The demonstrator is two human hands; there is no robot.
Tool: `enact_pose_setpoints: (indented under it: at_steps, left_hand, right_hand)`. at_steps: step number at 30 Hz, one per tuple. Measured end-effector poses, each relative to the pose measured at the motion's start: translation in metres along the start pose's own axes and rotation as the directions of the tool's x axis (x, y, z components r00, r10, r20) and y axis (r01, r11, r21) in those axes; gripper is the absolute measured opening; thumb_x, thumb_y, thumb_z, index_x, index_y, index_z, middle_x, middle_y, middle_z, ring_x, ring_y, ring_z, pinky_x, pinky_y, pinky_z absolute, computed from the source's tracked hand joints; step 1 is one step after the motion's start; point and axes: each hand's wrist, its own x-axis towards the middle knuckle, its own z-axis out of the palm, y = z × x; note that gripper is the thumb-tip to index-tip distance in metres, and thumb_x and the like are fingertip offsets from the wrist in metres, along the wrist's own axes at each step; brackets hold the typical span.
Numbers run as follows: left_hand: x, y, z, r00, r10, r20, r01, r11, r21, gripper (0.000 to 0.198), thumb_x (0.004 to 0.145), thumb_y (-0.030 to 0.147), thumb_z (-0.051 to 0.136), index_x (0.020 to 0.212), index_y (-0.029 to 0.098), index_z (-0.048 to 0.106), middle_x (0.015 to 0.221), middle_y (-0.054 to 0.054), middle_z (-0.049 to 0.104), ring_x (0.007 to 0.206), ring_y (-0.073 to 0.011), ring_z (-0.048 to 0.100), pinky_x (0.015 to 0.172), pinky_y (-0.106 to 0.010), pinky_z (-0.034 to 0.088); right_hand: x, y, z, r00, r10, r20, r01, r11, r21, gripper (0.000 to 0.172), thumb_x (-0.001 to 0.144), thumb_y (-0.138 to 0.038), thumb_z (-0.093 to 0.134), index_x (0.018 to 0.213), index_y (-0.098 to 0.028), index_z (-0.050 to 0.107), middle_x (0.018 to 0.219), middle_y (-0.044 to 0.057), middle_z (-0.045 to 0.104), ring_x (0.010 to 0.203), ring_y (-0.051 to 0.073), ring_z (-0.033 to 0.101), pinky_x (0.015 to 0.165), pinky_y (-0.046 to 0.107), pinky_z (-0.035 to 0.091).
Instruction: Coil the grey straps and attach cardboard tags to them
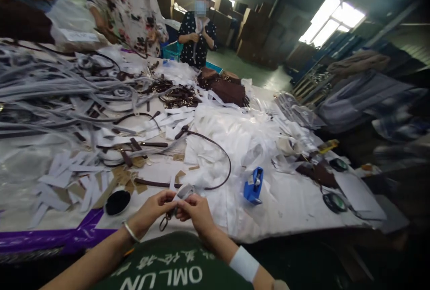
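Both my hands meet at the table's near edge. My left hand (152, 209) and my right hand (195, 211) pinch the end of a strap (184, 191) wrapped in pale paper, with a dark metal clasp (164, 222) hanging below it. The fingers of both hands are closed on it. A long brown strap (220, 155) curves across the white table cover just beyond my hands. A round black disc (117, 202) lies left of my left hand.
A blue tape dispenser (254, 185) stands right of my hands, tape rolls (333, 202) farther right. Heaps of grey straps (50, 88), white paper strips (60, 178) and plastic bags (235, 133) cover the table. Two people (196, 30) work at the far side. Cartons stand behind.
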Motion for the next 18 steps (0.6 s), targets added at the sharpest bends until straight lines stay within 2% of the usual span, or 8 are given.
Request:
enact_pose_setpoints:
  at_steps: [4, 7, 8, 11, 12, 13, 15, 18]
  left_hand:
    - [0.02, -0.004, 0.05, 0.997, -0.077, -0.022, 0.075, 0.993, -0.087, 0.048, 0.063, 0.045, 0.077, 0.094, 0.012, 0.064, 0.085, -0.006, 0.067, 0.074, -0.0181, 0.058, 0.065, -0.027, 0.043]
    - [0.035, -0.009, 0.087, 0.99, -0.135, -0.051, 0.125, 0.98, -0.154, 0.047, 0.06, 0.043, 0.08, 0.091, 0.011, 0.065, 0.08, -0.005, 0.066, 0.067, -0.0144, 0.055, 0.06, -0.024, 0.04]
    - [0.038, -0.01, 0.097, 0.987, -0.152, -0.05, 0.141, 0.975, -0.173, 0.046, 0.061, 0.043, 0.08, 0.09, 0.01, 0.064, 0.077, -0.004, 0.065, 0.063, -0.0128, 0.053, 0.058, -0.023, 0.039]
    - [0.044, -0.011, 0.119, 0.982, -0.182, -0.051, 0.169, 0.966, -0.196, 0.043, 0.062, 0.042, 0.08, 0.087, 0.01, 0.064, 0.071, -0.002, 0.063, 0.059, -0.0107, 0.051, 0.056, -0.023, 0.037]
    - [0.045, -0.011, 0.123, 0.981, -0.187, -0.055, 0.172, 0.965, -0.198, 0.042, 0.062, 0.041, 0.08, 0.087, 0.01, 0.063, 0.072, -0.002, 0.062, 0.059, -0.0108, 0.051, 0.056, -0.022, 0.037]
    - [0.045, -0.011, 0.126, 0.98, -0.192, -0.056, 0.178, 0.963, -0.201, 0.042, 0.063, 0.04, 0.08, 0.087, 0.011, 0.063, 0.072, -0.002, 0.063, 0.06, -0.0109, 0.051, 0.056, -0.022, 0.037]
    - [0.047, -0.012, 0.129, 0.979, -0.202, -0.039, 0.189, 0.957, -0.222, 0.041, 0.065, 0.04, 0.079, 0.089, 0.011, 0.063, 0.075, -0.003, 0.064, 0.061, -0.0115, 0.052, 0.057, -0.023, 0.038]
    - [0.048, -0.012, 0.131, 0.978, -0.209, -0.007, 0.2, 0.944, -0.262, 0.04, 0.069, 0.04, 0.076, 0.092, 0.011, 0.063, 0.079, -0.006, 0.064, 0.065, -0.0129, 0.054, 0.06, -0.024, 0.04]
  right_hand:
    - [-0.008, 0.0, -0.052, 0.994, -0.047, -0.096, 0.04, 0.996, -0.075, 0.044, 0.066, -0.058, 0.069, 0.069, -0.015, 0.066, 0.058, 0.004, 0.066, 0.05, 0.018, 0.063, 0.048, 0.028, 0.05]
    - [-0.014, -0.001, -0.129, 0.941, -0.118, -0.317, 0.082, 0.989, -0.124, 0.044, 0.071, -0.059, 0.062, 0.076, -0.016, 0.067, 0.06, 0.003, 0.064, 0.054, 0.018, 0.061, 0.054, 0.031, 0.05]
    - [-0.016, -0.001, -0.162, 0.895, -0.15, -0.421, 0.092, 0.984, -0.153, 0.045, 0.072, -0.059, 0.059, 0.082, -0.016, 0.066, 0.063, 0.003, 0.064, 0.058, 0.019, 0.061, 0.058, 0.032, 0.05]
    - [-0.021, 0.005, -0.264, 0.662, -0.237, -0.711, 0.073, 0.964, -0.254, 0.048, 0.074, -0.056, 0.053, 0.098, -0.016, 0.062, 0.087, 0.008, 0.068, 0.089, 0.024, 0.06, 0.081, 0.035, 0.046]
    - [-0.021, 0.01, -0.294, 0.605, -0.245, -0.757, 0.048, 0.961, -0.272, 0.047, 0.073, -0.054, 0.053, 0.097, -0.016, 0.062, 0.093, 0.01, 0.067, 0.097, 0.026, 0.058, 0.086, 0.037, 0.043]
    - [-0.019, 0.016, -0.318, 0.582, -0.243, -0.776, 0.024, 0.959, -0.283, 0.043, 0.07, -0.053, 0.056, 0.091, -0.016, 0.064, 0.094, 0.012, 0.068, 0.1, 0.028, 0.056, 0.088, 0.038, 0.041]
    - [-0.012, 0.029, -0.35, 0.591, -0.222, -0.776, -0.01, 0.959, -0.283, 0.037, 0.067, -0.05, 0.058, 0.078, -0.016, 0.067, 0.088, 0.013, 0.069, 0.098, 0.03, 0.058, 0.089, 0.039, 0.041]
    - [0.001, 0.046, -0.361, 0.637, -0.182, -0.749, -0.015, 0.969, -0.248, 0.039, 0.069, -0.052, 0.055, 0.077, -0.016, 0.07, 0.08, 0.01, 0.071, 0.085, 0.027, 0.063, 0.08, 0.036, 0.045]
